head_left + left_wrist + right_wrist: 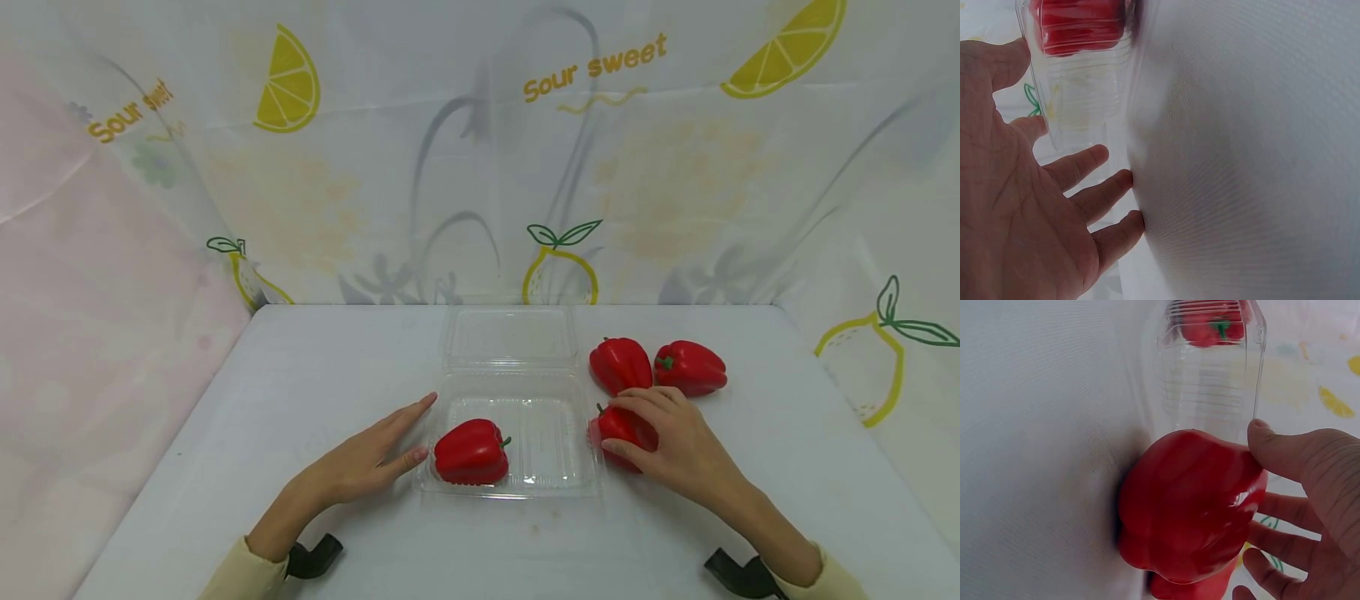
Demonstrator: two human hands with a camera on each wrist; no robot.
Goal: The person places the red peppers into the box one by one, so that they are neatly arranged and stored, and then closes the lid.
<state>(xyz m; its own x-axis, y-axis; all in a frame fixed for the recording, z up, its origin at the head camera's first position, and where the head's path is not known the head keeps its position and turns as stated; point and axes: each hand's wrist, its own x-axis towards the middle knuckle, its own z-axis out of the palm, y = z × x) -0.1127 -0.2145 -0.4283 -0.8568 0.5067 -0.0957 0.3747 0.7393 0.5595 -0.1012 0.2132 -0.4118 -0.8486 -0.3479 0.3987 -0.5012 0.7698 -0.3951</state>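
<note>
In the head view, a clear plastic clamshell container [551, 450] lies with its lid [510, 337] folded back. One red bell pepper [471, 452] sits in its left part. My left hand [367, 458] is beside the container's left edge, fingers spread and thumb tip right at the rim, as the left wrist view also shows. My right hand [678, 442] grips a second red bell pepper [1191, 506] just outside the right edge, thumb on the near side and fingers over the far side. That pepper is low at the table, overlapping the container's rim in the head view.
Two more red bell peppers, one [621, 365] behind my right hand and another [692, 368] to its right, rest on the white table [330, 358]. A patterned cloth [480, 167] hangs behind the table's back edge.
</note>
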